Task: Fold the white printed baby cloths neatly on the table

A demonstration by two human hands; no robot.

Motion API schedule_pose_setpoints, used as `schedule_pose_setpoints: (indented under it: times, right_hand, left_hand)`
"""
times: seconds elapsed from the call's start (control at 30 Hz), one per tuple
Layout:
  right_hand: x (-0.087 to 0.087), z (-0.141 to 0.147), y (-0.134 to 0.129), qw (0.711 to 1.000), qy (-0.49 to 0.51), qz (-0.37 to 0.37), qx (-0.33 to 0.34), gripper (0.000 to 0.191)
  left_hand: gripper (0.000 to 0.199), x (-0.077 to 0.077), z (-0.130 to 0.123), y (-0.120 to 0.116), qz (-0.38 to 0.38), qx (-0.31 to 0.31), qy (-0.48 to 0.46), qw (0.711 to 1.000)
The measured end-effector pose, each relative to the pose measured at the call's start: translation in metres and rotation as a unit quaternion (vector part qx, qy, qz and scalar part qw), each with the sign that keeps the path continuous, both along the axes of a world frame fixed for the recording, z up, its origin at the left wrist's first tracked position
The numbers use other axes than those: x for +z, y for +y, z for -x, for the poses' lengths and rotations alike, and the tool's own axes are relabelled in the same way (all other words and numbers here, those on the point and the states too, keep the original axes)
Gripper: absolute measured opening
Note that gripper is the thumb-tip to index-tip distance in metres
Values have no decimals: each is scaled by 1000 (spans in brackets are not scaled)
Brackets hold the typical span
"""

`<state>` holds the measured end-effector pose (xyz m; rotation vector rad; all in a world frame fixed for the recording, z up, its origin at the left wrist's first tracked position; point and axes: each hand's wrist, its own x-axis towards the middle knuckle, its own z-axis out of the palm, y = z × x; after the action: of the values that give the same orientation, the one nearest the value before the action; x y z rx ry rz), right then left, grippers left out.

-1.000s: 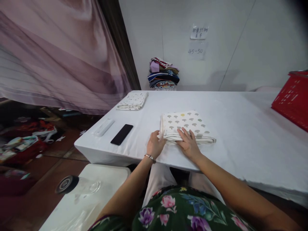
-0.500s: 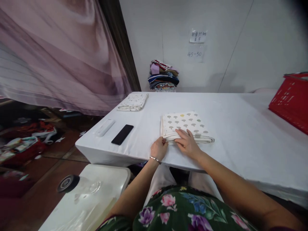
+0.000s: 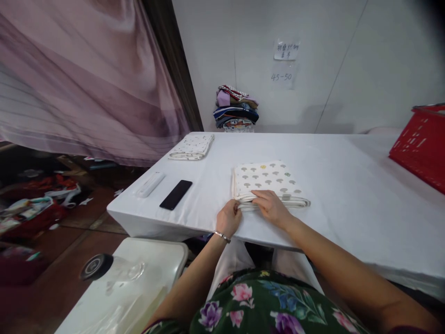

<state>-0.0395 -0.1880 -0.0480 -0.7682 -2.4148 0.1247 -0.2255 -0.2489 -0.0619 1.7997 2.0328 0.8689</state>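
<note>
A folded white cloth [image 3: 266, 178] with grey mushroom prints, plus a yellow and a green one, lies near the table's front edge. My left hand [image 3: 228, 218], wearing a bracelet, is closed on the cloth's near left corner in a pinch. Along the front edge, the fingers of my right hand [image 3: 271, 208] lie on the upper layers, its thumb tucked lower by the fold. Several layers show along that near edge. What is between the right thumb and fingers is partly hidden.
On the white table [image 3: 347, 195] are a black phone [image 3: 176, 195], a white oblong object [image 3: 150, 184] and another folded cloth [image 3: 192, 146]. A red basket [image 3: 420, 144] stands at right, a fabric stack [image 3: 236, 109] at the back. A white stool [image 3: 153, 250] with a black-lidded bottle [image 3: 97, 266] is lower left.
My right hand's fingers have drawn together and slid slightly toward the cloth's near edge. The left hand stays at the corner, shifted very slightly. The cloth lies almost unchanged.
</note>
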Motion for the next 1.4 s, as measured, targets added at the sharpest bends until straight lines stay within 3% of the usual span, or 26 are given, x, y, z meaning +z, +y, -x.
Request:
schedule_pose_setpoints:
  times: [0.1, 0.27, 0.53, 0.63, 0.73, 0.83, 1.03, 1.17, 1.3, 1.4]
  right_hand:
    - [3, 0, 2, 999, 3, 26, -19, 33]
    - [8, 4, 3, 996, -70, 17, -43, 55]
    - [14, 14, 17, 989, -122, 6, -88, 25]
    - [20, 16, 20, 991, -93, 0, -92, 33]
    - [22, 13, 12, 998, -62, 0, -27, 44]
    - [18, 7, 1, 998, -54, -7, 17, 40]
    - [9, 9, -5, 997, -64, -18, -34, 32]
    - [15, 16, 5, 995, -86, -6, -51, 20]
    - [20, 21, 11, 994, -51, -22, -91, 22]
    - [14, 23, 8, 995, -73, -24, -69, 20]
  left_hand:
    - [32, -1, 1, -1, -17, -20, 4, 1000]
    - [32, 0, 2, -2, -21, -40, 30, 999]
    - [36, 1, 2, -3, 9, -46, 32, 998]
    - [36, 0, 3, -3, 4, -49, 32, 998]
    - [34, -2, 3, -3, -5, -52, 27, 998]
    - [32, -2, 3, -2, -7, -51, 26, 998]
    - [33, 0, 1, -3, -15, -50, 19, 998]
    - [34, -2, 2, -3, -12, -46, 15, 999]
    - [35, -3, 2, -3, -3, -42, 17, 999]
    - [34, -3, 2, -3, -3, -46, 24, 999]
